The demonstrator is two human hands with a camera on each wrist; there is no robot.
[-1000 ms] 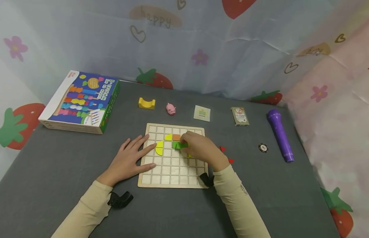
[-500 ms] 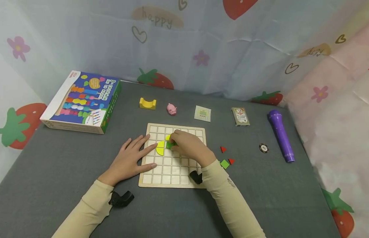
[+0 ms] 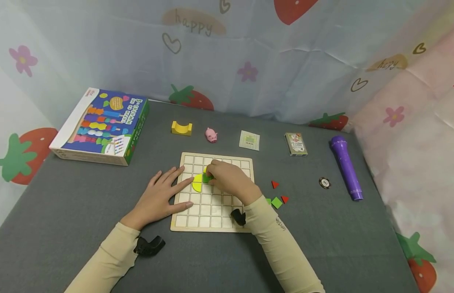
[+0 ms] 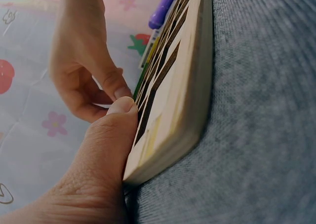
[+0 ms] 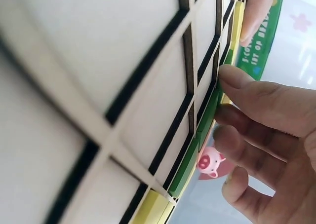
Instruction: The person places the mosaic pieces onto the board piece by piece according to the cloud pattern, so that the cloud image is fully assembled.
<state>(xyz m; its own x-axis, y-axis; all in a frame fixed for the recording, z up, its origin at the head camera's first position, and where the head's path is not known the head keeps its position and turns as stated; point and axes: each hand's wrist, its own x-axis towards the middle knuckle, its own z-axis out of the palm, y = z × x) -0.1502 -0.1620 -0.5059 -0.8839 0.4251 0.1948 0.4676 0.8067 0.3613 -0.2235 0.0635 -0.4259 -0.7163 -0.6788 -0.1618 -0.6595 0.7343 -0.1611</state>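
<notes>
On the grey table (image 3: 322, 244), head view: a wooden grid board (image 3: 212, 221) lies flat in front of the person. The left hand (image 3: 159, 199) rests flat, fingers straight and spread, over the board's left edge, its fingertips just beside a yellow semicircle piece (image 3: 196, 183). The right hand (image 3: 228, 181) lies over the upper middle of the board, fingers curled onto a green piece (image 3: 207, 178) that sits in the grid, touching the yellow semicircle's right side. Right of the board lie two red triangles (image 3: 275, 184) and a green square (image 3: 276, 202) (all loose on the table). Along the far edge stand a toy box (image 3: 102, 126), a yellow arch block (image 3: 181, 127), a pink pig (image 3: 211, 134), a card (image 3: 249, 140), a deck of playing cards (image 3: 295, 144), a purple microphone (image 3: 345, 167) and a poker chip (image 3: 324, 182).

Left wrist view: the left hand (image 4: 94, 169) presses its thumb along the edge of the board (image 4: 182, 95); the right hand (image 4: 84, 66) hovers beyond, fingers bent.

Right wrist view: the board (image 5: 98, 76) fills the frame (seen edge-on); the fingertips of the right hand (image 5: 266, 130) touch the green piece (image 5: 197, 150) seated among the cells, with the pig (image 5: 210, 162) beyond.
</notes>
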